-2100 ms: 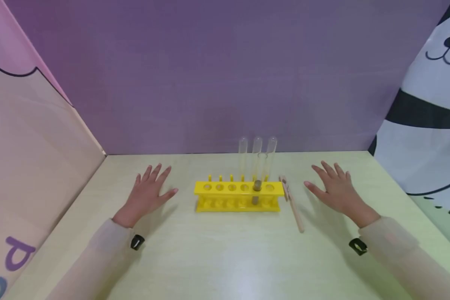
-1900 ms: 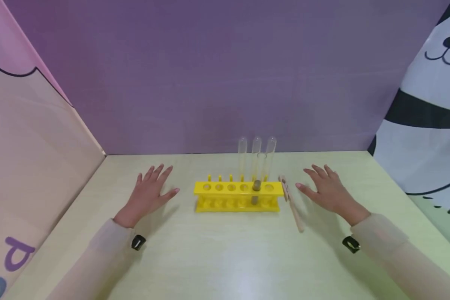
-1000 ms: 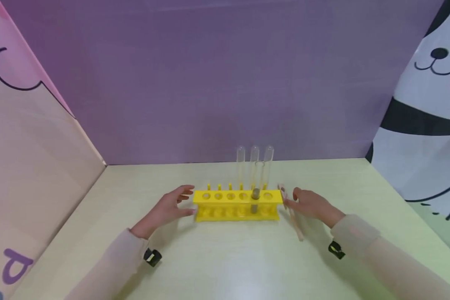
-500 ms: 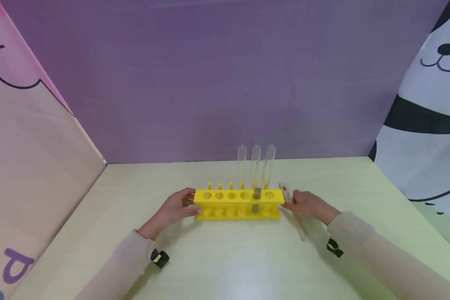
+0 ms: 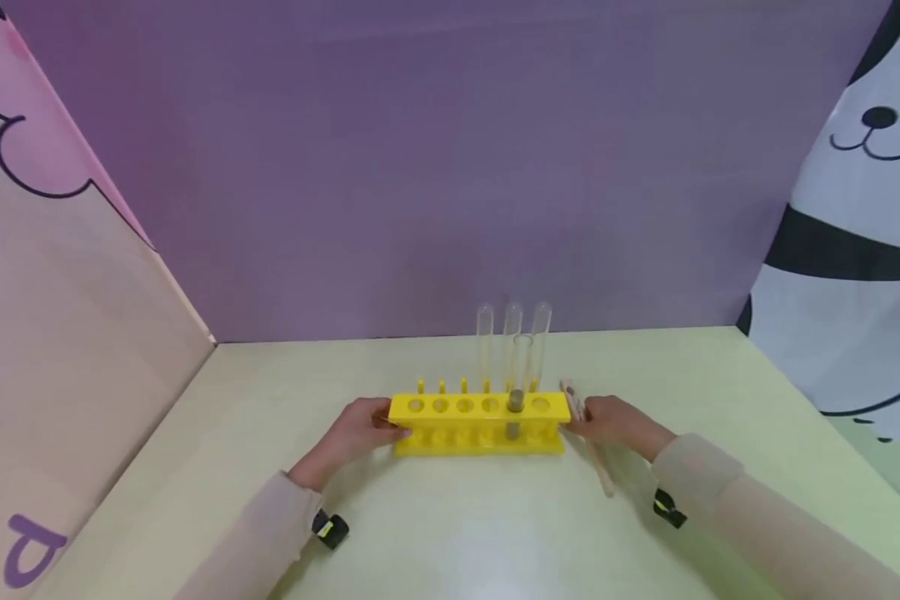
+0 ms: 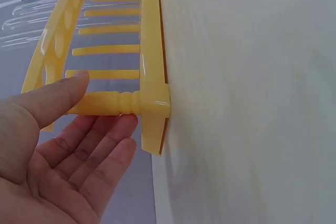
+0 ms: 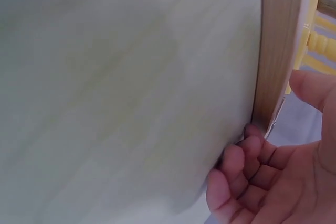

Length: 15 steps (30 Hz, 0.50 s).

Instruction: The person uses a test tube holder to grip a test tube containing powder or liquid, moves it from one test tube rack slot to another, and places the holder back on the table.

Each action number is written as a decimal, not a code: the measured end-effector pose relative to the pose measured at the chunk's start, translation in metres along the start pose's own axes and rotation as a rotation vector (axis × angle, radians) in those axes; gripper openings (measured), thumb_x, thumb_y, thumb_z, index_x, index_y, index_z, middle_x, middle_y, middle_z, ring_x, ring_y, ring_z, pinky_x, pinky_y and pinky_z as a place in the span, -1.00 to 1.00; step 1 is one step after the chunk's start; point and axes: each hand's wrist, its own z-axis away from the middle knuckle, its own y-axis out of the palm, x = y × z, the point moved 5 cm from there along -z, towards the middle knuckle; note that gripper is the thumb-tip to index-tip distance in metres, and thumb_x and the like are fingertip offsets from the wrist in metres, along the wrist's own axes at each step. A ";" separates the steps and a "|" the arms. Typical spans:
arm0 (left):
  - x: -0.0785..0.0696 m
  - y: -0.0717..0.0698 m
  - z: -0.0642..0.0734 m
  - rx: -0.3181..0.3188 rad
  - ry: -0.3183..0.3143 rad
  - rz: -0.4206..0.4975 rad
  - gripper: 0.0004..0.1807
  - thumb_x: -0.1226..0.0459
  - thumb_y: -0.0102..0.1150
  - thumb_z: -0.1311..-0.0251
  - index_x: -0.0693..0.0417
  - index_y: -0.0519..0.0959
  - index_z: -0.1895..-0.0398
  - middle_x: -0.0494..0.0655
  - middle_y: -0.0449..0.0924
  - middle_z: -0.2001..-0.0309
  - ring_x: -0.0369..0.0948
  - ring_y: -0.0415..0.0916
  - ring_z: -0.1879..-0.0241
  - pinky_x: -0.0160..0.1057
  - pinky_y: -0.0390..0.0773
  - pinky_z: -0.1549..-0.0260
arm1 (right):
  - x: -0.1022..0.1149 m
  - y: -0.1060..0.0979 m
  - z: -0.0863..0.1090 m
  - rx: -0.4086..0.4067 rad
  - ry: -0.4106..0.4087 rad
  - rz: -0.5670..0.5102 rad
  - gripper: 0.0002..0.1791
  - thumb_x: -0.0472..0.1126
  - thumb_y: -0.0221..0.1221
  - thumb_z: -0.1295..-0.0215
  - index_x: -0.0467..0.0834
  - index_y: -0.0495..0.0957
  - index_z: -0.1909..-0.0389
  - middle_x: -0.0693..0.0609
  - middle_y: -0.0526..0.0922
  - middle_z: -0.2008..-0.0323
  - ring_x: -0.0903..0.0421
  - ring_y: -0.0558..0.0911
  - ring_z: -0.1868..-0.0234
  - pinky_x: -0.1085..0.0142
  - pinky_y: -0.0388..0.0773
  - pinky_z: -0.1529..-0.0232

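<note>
Before the yellow rack (image 5: pixel 453 416), wide tabletop (image 5: pixel 450 521) — left hand (image 5: pixel 355 435) round its end, right hand (image 5: pixel 615 421) half-curled, hold unclear.

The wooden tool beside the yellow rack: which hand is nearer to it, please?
Right. The right hand is at the wooden tool, partly overlapping it in the head view; whether they touch is unclear. The left hand is at the opposite end of the yellow rack.

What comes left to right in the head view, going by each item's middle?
Purple printed letter → left hand → yellow rack → wooden tool → right hand → black-and-white wall figure.
</note>
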 end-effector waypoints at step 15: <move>0.001 -0.001 -0.005 0.048 -0.002 -0.029 -0.70 0.31 0.30 -0.10 0.05 0.63 0.05 -0.18 0.64 0.15 -0.19 0.44 0.24 -0.13 0.49 0.09 | -0.001 0.004 0.000 -0.016 0.012 0.044 -0.66 0.01 0.09 -0.28 -0.22 0.41 0.43 0.00 0.37 0.60 0.14 0.32 0.58 0.33 0.29 0.54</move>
